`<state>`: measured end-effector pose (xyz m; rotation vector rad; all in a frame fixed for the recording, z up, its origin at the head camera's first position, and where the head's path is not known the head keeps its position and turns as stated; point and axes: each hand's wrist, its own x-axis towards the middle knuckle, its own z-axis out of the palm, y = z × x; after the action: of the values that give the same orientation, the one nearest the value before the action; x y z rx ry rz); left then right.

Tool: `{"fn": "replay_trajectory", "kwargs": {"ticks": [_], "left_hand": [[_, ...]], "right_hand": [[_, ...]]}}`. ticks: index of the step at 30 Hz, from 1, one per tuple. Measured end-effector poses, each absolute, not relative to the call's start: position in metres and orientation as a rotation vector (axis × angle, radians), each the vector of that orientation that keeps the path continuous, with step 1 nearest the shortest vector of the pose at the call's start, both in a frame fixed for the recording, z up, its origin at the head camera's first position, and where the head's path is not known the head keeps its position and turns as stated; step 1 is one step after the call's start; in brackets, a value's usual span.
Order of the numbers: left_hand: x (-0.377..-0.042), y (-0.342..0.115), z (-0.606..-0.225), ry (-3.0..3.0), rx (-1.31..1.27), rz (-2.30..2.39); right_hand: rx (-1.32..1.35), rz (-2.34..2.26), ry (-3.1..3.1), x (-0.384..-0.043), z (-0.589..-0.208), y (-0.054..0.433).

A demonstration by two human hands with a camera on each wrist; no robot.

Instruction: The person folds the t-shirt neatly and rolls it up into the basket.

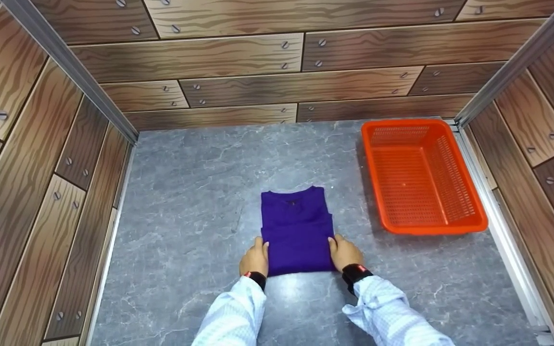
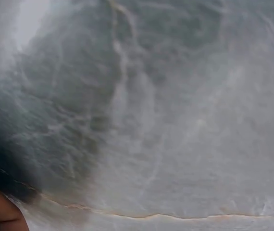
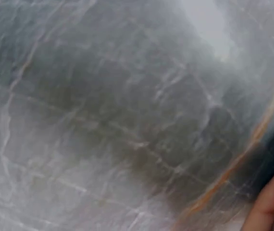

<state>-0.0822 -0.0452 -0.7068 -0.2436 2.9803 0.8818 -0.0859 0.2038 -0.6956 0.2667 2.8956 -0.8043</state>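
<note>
A purple T-shirt [image 1: 298, 242], folded into a neat rectangle with its neckline facing away, lies on the grey marbled surface in the head view. At its left edge, my left hand [image 1: 255, 259] pinches the cloth near the front corner, thumb on top. My right hand [image 1: 346, 253] grips the opposite edge in the same way. The fingers beneath the fabric are hidden. Only a bit of the left hand [image 2: 2, 211] shows in the left wrist view's lower corner, and part of the right hand [image 3: 270, 204] in the right wrist view.
To the right stands an orange plastic basket [image 1: 414, 187] with perforated walls and nothing in it. Wood-patterned panels [image 1: 238, 57] enclose the back and both sides, with metal rails [image 1: 72, 72] at the corners. Grey marbled surface [image 1: 185, 202] surrounds the shirt.
</note>
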Motion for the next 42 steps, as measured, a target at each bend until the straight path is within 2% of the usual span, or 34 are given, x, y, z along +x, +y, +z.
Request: {"fn": "replay_trajectory", "kwargs": {"ticks": [5, 8, 12, 15, 18, 32, 37, 42], "left_hand": [[-0.083, -0.044, -0.703, 3.071, -0.289, 0.986], [-0.082, -0.039, -0.703, 3.245, -0.121, 0.981], [-0.077, -0.029, -0.711, 3.336, 0.291, 0.777], [-0.072, -0.023, -0.719, 3.283, 0.452, 0.631], [-0.069, -0.022, -0.727, 3.257, 0.482, 0.525], [-0.072, -0.028, -0.727, 3.099, 0.446, 0.391], [-0.071, -0.036, -0.721, 3.113, 0.573, 0.487], [-0.061, -0.051, -0.722, 3.100, 0.774, 0.369]], "right_hand": [[0.347, -0.722, 2.967, -0.085, -0.694, 0.203], [0.320, -0.727, 3.104, -0.085, -0.695, 0.201], [-0.064, -0.659, 3.290, -0.086, -0.702, 0.195], [-0.384, -0.547, 3.280, -0.083, -0.710, 0.189], [-0.500, -0.488, 3.208, -0.076, -0.719, 0.184], [-0.417, -0.487, 3.119, -0.071, -0.729, 0.183], [-0.518, -0.577, 3.134, -0.071, -0.719, 0.188], [-0.756, -0.530, 3.174, -0.064, -0.712, 0.201]]}}
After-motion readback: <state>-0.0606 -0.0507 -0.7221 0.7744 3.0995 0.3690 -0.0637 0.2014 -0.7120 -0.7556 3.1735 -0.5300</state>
